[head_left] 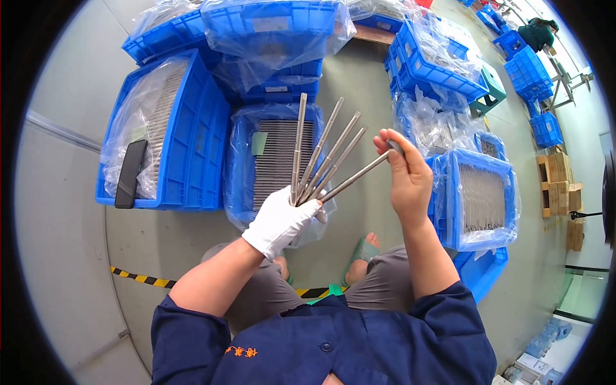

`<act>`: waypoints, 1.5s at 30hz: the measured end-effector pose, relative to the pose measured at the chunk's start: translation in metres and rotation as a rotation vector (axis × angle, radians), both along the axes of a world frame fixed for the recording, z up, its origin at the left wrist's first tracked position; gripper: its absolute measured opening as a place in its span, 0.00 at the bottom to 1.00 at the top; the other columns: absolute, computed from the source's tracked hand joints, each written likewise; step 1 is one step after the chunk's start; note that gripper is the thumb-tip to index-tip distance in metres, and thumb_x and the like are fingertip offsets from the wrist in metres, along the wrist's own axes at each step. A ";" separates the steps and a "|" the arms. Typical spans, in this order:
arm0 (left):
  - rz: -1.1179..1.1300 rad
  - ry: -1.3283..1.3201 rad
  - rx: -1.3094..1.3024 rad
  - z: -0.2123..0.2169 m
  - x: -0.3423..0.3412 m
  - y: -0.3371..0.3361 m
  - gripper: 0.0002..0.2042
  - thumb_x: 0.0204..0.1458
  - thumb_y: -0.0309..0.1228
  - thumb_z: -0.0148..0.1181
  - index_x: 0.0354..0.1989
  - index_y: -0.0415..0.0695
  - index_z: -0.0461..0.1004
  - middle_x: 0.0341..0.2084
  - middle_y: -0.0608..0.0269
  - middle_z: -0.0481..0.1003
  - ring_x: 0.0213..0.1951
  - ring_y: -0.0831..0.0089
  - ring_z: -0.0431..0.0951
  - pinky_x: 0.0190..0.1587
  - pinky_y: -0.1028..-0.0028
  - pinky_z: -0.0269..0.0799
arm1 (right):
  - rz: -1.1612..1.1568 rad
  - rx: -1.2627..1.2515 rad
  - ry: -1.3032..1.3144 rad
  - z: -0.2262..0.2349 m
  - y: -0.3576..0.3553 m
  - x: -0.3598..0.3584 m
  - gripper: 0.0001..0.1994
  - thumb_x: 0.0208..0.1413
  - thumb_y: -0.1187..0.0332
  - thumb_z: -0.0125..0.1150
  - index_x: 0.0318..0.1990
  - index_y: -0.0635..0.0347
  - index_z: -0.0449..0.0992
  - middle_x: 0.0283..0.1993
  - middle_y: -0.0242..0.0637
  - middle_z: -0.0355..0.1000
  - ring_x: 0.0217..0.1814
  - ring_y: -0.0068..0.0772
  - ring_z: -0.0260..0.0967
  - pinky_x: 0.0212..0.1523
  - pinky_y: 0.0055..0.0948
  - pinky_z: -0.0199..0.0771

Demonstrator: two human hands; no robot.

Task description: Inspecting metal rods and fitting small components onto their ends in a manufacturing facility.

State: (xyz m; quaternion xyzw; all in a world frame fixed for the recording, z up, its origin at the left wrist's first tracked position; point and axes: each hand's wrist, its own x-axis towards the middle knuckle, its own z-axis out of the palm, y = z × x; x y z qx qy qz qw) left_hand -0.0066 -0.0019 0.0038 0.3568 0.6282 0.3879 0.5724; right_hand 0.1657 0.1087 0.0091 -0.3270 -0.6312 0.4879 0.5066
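Note:
My left hand (282, 221), in a white glove, is closed round the lower ends of several slim metal rods (299, 147), which fan out upward. The rightmost rod (356, 176) slants up to my right hand (412, 183), which is bare. Its thumb and fingers pinch a small dark grey piece (395, 147) at that rod's far end; whether the piece is separate from the rod I cannot tell. Beyond my left hand stands a blue crate (235, 176) lined with clear plastic. Rows of similar rods (282, 167) lie in it, with a pale green slip (258, 144) on top.
On the left, a tilted blue crate (192, 141) holds more rods under plastic, with a black phone (131, 174) at its edge. Stacked crates (269, 19) stand beyond. At right is another rod-filled crate (457, 199). A person (538, 35) bends far right. Striped tape (144, 278) crosses the floor.

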 end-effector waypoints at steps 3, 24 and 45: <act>0.002 -0.025 0.027 0.006 -0.002 -0.001 0.10 0.45 0.33 0.54 0.32 0.40 0.71 0.21 0.66 0.73 0.27 0.79 0.70 0.32 0.79 0.65 | 0.137 -0.244 0.148 0.007 0.005 0.009 0.12 0.55 0.74 0.44 0.46 0.69 0.65 0.41 0.43 0.68 0.43 0.33 0.69 0.44 0.24 0.67; 0.036 -0.056 0.018 0.001 0.001 -0.003 0.09 0.47 0.31 0.53 0.34 0.40 0.71 0.20 0.67 0.74 0.21 0.84 0.66 0.24 0.82 0.62 | -0.073 0.133 -0.123 -0.008 -0.002 -0.001 0.14 0.51 0.78 0.49 0.47 0.66 0.67 0.41 0.42 0.70 0.44 0.27 0.68 0.42 0.20 0.66; 0.073 -0.094 0.040 0.004 0.004 0.003 0.07 0.48 0.31 0.52 0.33 0.41 0.69 0.20 0.65 0.73 0.22 0.83 0.68 0.24 0.82 0.64 | 0.066 0.123 -0.176 -0.015 -0.043 -0.028 0.15 0.50 0.79 0.47 0.48 0.67 0.65 0.41 0.42 0.67 0.40 0.28 0.69 0.40 0.20 0.67</act>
